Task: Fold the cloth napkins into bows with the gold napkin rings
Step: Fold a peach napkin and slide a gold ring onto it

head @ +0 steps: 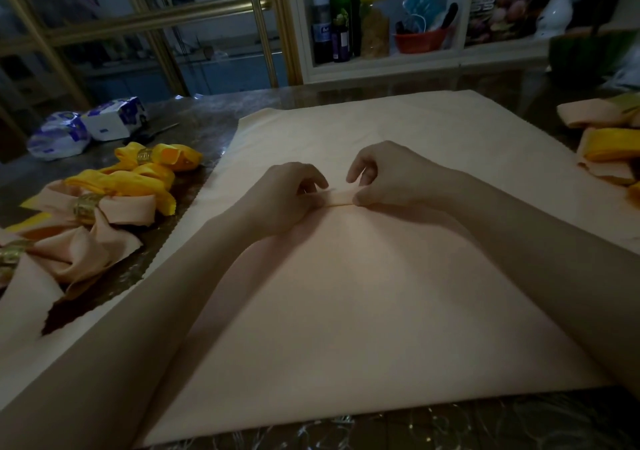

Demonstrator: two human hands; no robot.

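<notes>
1. right now the fingers (317,182) of my left hand (287,193) and of my right hand (384,176) are curled, pinching a small raised fold (341,197) from either end.
2. that fold is in the middle of the peach napkin (346,293), which lies spread flat on the table (207,117) in front of me.
3. it looks light, soft and limp, so i judge the pleats will slump unless i hold them at the centre.
4. finished bows (114,207), one cinched by a gold ring (85,207), lie to the left.
</notes>
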